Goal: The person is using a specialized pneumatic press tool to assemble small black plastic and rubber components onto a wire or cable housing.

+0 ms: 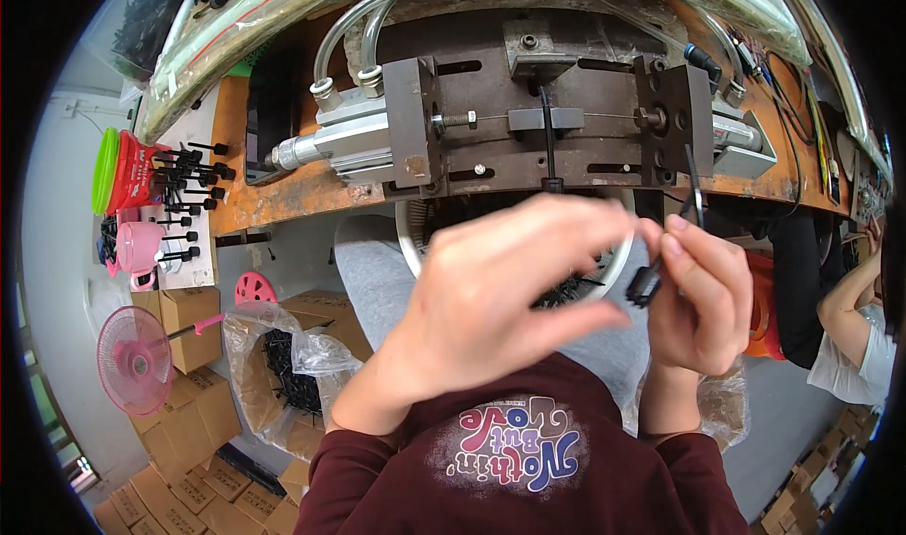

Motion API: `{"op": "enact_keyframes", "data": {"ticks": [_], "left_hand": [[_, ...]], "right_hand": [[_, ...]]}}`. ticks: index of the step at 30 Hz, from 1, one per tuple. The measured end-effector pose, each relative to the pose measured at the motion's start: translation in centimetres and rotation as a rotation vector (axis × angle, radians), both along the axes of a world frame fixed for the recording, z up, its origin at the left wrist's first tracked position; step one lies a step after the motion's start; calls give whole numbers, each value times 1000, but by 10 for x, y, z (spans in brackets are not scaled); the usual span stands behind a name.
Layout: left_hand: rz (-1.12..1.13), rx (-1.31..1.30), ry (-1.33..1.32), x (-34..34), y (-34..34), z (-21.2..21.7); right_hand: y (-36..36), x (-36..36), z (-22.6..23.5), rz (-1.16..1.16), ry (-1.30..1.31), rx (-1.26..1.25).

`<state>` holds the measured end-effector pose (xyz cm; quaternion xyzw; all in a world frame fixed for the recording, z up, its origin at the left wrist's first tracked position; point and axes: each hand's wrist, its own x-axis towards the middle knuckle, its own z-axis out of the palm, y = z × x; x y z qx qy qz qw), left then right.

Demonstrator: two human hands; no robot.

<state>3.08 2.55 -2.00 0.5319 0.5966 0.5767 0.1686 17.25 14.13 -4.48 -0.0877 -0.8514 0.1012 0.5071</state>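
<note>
My right hand [703, 299] is closed on a black plastic piece [644, 287] with a blocky head and a thin stem that sticks up past my fingertips. Just left of it is my left hand [519, 280], blurred by motion, its thumb held apart from its stretched fingers; their tips are near the right fingertips. I make out nothing in its grasp. Beyond both hands stands a dark metal fixture [491, 158], where another black stemmed piece [548, 139] lies upright across the small grey block in the middle. Below my hands, a white-rimmed basket [618, 261] holds black pieces, partly hidden.
Air cylinders [354, 143] with clear hoses flank the fixture on the wooden bench [231, 148]. At left are several black pieces [189, 172], a pink cup [142, 245], a pink fan [135, 360] and cartons [193, 417]. A person [854, 318] is at the far right.
</note>
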Motion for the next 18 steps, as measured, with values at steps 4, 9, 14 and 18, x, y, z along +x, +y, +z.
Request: {"op": "enact_keyframes", "data": {"ticks": [4,9,14,18], "left_hand": [[-32,47,51,3,-8,2],[257,13,432,-6,-9,-14],[327,-82,705,-10,3,-28],[333,-172,753,-11,10,-23]], "right_hand": [[-6,-11,-4,25,22,19],[0,-12,0,97,49,-244],[0,-8,0,143,60,-394],[0,-5,-1,198,131,-456]]}}
